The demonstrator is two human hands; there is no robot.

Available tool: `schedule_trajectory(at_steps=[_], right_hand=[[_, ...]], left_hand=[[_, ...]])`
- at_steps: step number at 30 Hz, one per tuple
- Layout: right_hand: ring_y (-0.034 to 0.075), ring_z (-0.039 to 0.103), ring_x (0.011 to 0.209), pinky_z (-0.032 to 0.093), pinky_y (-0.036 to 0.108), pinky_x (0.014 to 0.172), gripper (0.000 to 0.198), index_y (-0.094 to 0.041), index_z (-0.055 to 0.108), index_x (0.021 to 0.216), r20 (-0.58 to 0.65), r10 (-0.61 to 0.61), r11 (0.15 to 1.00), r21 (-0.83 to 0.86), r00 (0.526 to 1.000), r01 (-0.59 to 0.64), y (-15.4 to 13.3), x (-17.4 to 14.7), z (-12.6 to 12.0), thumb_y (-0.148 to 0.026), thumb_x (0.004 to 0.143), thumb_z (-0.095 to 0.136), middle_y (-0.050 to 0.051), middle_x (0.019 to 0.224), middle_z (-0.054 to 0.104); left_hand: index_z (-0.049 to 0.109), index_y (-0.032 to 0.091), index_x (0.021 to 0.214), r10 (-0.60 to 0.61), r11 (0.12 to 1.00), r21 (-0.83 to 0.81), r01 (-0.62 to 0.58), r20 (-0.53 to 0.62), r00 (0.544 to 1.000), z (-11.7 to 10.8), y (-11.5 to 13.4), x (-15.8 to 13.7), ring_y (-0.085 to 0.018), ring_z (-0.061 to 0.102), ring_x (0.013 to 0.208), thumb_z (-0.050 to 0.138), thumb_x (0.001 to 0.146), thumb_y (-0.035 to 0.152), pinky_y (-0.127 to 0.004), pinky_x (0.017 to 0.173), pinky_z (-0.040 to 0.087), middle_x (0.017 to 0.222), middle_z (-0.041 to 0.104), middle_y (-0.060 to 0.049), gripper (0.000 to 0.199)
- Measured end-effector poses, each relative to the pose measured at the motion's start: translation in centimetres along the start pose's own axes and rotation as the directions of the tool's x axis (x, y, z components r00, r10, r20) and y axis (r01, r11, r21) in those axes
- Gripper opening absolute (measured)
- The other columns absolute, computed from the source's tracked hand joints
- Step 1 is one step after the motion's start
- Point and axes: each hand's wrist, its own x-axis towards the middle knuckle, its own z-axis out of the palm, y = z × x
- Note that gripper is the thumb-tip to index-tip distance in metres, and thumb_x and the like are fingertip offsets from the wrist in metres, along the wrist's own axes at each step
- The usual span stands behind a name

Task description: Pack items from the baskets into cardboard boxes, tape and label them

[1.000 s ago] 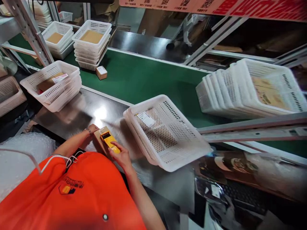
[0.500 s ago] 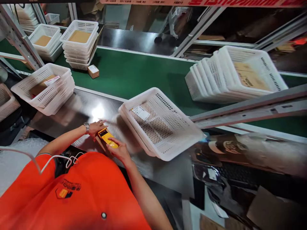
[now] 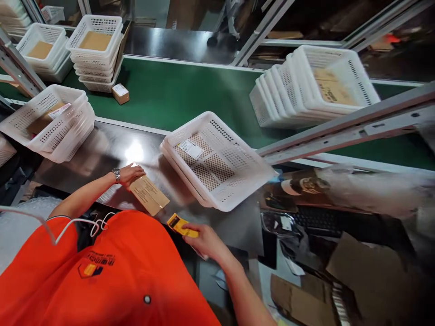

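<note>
Two hands were occupied: the left hand (image 3: 132,175) clasped the far left end of a cardboard box (image 3: 149,194), and the right hand (image 3: 204,240) was wrapped round a yellow tool (image 3: 180,225), held apart from the box, to its right and nearer. The box was in front of the orange shirt (image 3: 118,276), over the near part of the surface (image 3: 112,142); whether it rested there, I could not tell. I judged it light and fairly stiff, smooth enough to slide a little and easy to dent, so best taken by its opposite long edges. The tool looked hard and rigid, best gripped round its body.

Shiny metal made up the surface, where nested white baskets (image 3: 244,158) sat right of the box, with a label (image 3: 190,148) inside the top one. Beyond ran a green belt (image 3: 176,86), bearing basket stacks at left (image 3: 97,65) and right (image 3: 272,97). A keyboard (image 3: 317,220) and cardboard scraps (image 3: 301,296) lay near right.
</note>
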Motion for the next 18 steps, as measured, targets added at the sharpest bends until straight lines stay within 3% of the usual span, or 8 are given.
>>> schedule_trajectory(at_steps=[6, 9, 11, 13, 15, 18], right_hand=[[0.024, 0.078, 0.092, 0.053, 0.028, 0.079, 0.034, -0.024, 0.09, 0.116, -0.033, -0.136, 0.955, -0.27, 0.99, 0.122, -5.8, 7.4, 2.3, -0.022, 0.083, 0.081, 0.005, 0.093, 0.084], [0.031, 0.078, 0.111, 0.055, 0.036, 0.092, 0.059, -0.025, 0.072, 0.152, -0.121, -0.124, 0.931, -0.357, 0.985, 0.073, -5.3, 7.6, 2.9, -0.033, 0.094, 0.076, 0.012, 0.118, 0.085], [0.035, 0.076, 0.122, 0.055, 0.04, 0.1, 0.08, -0.02, 0.044, 0.174, -0.161, -0.116, 0.907, -0.419, 0.98, 0.038, -4.1, 7.5, 3.4, -0.036, 0.101, 0.071, 0.02, 0.137, 0.078], [0.035, 0.074, 0.127, 0.054, 0.039, 0.102, 0.091, -0.017, 0.026, 0.18, -0.139, -0.116, 0.879, -0.476, 0.984, 0.036, -3.0, 7.9, 3.8, -0.032, 0.103, 0.07, 0.024, 0.145, 0.074], [0.033, 0.075, 0.127, 0.054, 0.036, 0.101, 0.092, -0.019, 0.022, 0.181, -0.087, -0.118, 0.852, -0.52, 0.989, 0.056, -2.4, 8.7, 3.8, -0.027, 0.103, 0.069, 0.022, 0.144, 0.075], [0.034, 0.077, 0.125, 0.054, 0.037, 0.101, 0.091, -0.023, 0.019, 0.182, -0.034, -0.132, 0.819, -0.566, 0.991, 0.09, -2.2, 9.6, 3.5, -0.03, 0.105, 0.066, 0.019, 0.139, 0.078]], left_hand=[[0.056, 0.012, 0.16, -0.044, 0.999, 0.025, 0.045, -0.036, 0.998, 0.2, 0.1, -1.0, -0.044, 0.059, 0.142, 0.092, 0.068, 0.04, -0.066, 0.128, 0.038, 0.155, 0.061, -0.025, 0.102], [0.053, 0.012, 0.162, -0.165, 0.986, 0.008, 0.167, -0.122, 0.979, 0.9, -0.1, -2.7, -0.044, 0.062, 0.14, 0.096, 0.061, 0.043, -0.06, 0.128, 0.041, 0.157, 0.06, -0.025, 0.113], [0.051, 0.014, 0.164, -0.296, 0.955, -0.073, 0.287, -0.185, 0.937, 1.6, -0.5, -4.0, -0.045, 0.065, 0.138, 0.1, 0.057, 0.047, -0.056, 0.125, 0.046, 0.158, 0.06, -0.025, 0.123], [0.051, 0.014, 0.165, -0.446, 0.89, -0.212, 0.404, -0.223, 0.867, 2.1, -0.9, -5.4, -0.046, 0.067, 0.136, 0.1, 0.057, 0.052, -0.055, 0.121, 0.051, 0.157, 0.063, -0.025, 0.125], [0.053, 0.013, 0.165, -0.552, 0.819, -0.325, 0.473, -0.222, 0.804, 2.5, -1.2, -6.5, -0.045, 0.069, 0.135, 0.097, 0.063, 0.057, -0.054, 0.117, 0.055, 0.152, 0.068, -0.023, 0.119], [0.058, 0.015, 0.161, -0.612, 0.754, -0.438, 0.489, -0.2, 0.765, 2.8, -1.4, -7.7, -0.042, 0.074, 0.129, 0.09, 0.071, 0.066, -0.051, 0.11, 0.06, 0.145, 0.075, -0.019, 0.108]])
